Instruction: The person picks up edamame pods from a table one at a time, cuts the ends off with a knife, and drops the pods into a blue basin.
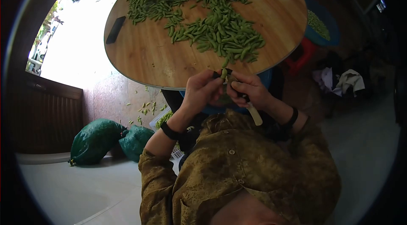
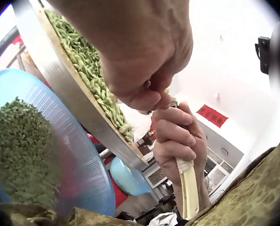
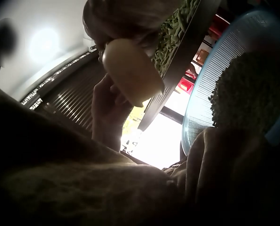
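Note:
At the near edge of the round table, my left hand (image 1: 202, 90) pinches a green soybean pod (image 1: 224, 73) between thumb and index finger. Close beside it, my right hand (image 1: 251, 90) curls round a tool with a long pale handle (image 1: 255, 115); its working end is hidden among the fingers. The handle sticks out below the right fist. Dark coverings show at both index fingertips. In the left wrist view the hands meet, the right fingers (image 2: 175, 134) wrapped round the handle. The right wrist view shows the handle's blunt end (image 3: 130, 70) close up.
Soybean pods (image 1: 220, 30) lie heaped on the wooden table (image 1: 144, 55), with a dark flat object (image 1: 115, 30) at its left. Below the hands sits a blue basket (image 2: 90, 165) of small green beans. Green sacks (image 1: 95, 140) and scattered pods lie on the floor; a red stool (image 1: 302, 57) stands right.

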{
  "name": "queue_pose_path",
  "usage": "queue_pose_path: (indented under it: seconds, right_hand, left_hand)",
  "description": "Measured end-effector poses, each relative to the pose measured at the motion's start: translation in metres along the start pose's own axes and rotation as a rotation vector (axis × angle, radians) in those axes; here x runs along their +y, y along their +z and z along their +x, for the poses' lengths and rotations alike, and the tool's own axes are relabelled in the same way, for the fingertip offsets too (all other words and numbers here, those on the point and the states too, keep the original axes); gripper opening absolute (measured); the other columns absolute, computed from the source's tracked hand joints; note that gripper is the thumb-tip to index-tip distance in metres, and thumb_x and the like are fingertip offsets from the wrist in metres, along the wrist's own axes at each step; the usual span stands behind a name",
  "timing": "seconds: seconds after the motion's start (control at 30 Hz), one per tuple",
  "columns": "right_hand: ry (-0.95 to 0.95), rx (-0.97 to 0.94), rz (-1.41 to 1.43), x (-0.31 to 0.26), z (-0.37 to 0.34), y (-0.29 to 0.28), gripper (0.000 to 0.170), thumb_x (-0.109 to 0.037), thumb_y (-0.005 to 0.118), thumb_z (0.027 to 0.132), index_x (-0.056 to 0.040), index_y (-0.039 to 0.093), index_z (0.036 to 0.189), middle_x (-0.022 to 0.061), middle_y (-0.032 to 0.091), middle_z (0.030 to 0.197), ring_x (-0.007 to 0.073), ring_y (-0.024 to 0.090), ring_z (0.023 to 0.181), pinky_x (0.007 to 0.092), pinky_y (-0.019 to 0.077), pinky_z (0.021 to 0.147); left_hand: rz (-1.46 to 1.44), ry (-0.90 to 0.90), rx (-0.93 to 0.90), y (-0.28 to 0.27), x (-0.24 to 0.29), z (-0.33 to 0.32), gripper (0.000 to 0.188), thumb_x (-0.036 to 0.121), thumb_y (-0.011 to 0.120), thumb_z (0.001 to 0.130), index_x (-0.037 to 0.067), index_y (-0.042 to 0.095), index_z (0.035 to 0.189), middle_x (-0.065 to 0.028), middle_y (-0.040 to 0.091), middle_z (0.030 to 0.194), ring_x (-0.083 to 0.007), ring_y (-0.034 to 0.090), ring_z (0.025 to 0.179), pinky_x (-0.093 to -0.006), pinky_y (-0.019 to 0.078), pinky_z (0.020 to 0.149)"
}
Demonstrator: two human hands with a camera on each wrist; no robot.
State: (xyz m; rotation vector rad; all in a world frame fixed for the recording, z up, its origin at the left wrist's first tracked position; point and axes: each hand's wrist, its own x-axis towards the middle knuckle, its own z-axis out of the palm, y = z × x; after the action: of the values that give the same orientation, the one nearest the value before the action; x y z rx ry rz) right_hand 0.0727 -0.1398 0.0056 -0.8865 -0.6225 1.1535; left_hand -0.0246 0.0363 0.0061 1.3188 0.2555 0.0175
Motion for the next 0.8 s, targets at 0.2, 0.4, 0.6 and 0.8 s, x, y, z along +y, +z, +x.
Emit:
queue_pose_path:
  seconds: [0.2, 0.4, 0.6, 0.8]
  right_hand:
    - [-0.009, 0.093, -0.025, 0.002, 0.004, 0.004, 0.028, -0.012, 0.043, 0.097, -0.0010, 0.051, 0.121, 0.0018, 0.050, 0.075, 0.0054, 0.041, 0.050, 0.0191, 0.0333, 0.040]
    - [0.073, 0.029, 0.264, -0.004, 0.002, 0.000, 0.026, -0.012, 0.042, 0.098, -0.0030, 0.051, 0.120, 0.0021, 0.051, 0.078, 0.0058, 0.041, 0.050, 0.0182, 0.0347, 0.040]
    - [0.122, 0.087, 0.431, 0.004, 0.006, -0.009, 0.026, -0.016, 0.044, 0.098, -0.0070, 0.050, 0.122, 0.0028, 0.051, 0.080, 0.0062, 0.041, 0.053, 0.0167, 0.0350, 0.040]
    - [0.163, 0.108, 0.519, 0.010, 0.010, -0.004, 0.023, -0.018, 0.045, 0.098, -0.0088, 0.050, 0.118, 0.0030, 0.051, 0.080, 0.0064, 0.042, 0.054, 0.0167, 0.0348, 0.041]
  left_hand:
    - [0.040, 0.189, 0.106, 0.004, -0.014, -0.001, 0.009, 0.012, 0.057, 0.093, 0.004, 0.060, 0.095, -0.0003, 0.061, 0.072, -0.0051, 0.054, 0.057, -0.0180, 0.0397, 0.047]
    - [-0.504, -0.046, -0.196, -0.005, -0.013, 0.006, 0.012, 0.014, 0.053, 0.095, 0.004, 0.058, 0.101, -0.0017, 0.058, 0.069, -0.0075, 0.050, 0.053, -0.0199, 0.0382, 0.044]
    - [-0.428, -0.110, -0.096, 0.000, -0.020, 0.014, 0.010, 0.012, 0.055, 0.094, 0.003, 0.056, 0.099, -0.0056, 0.059, 0.069, -0.0132, 0.056, 0.055, -0.0270, 0.0413, 0.044]
    - [1.048, 0.841, 0.223, 0.002, -0.009, 0.009, 0.014, 0.007, 0.066, 0.083, -0.002, 0.055, 0.088, -0.0131, 0.062, 0.071, -0.0211, 0.061, 0.056, -0.0378, 0.0482, 0.054]
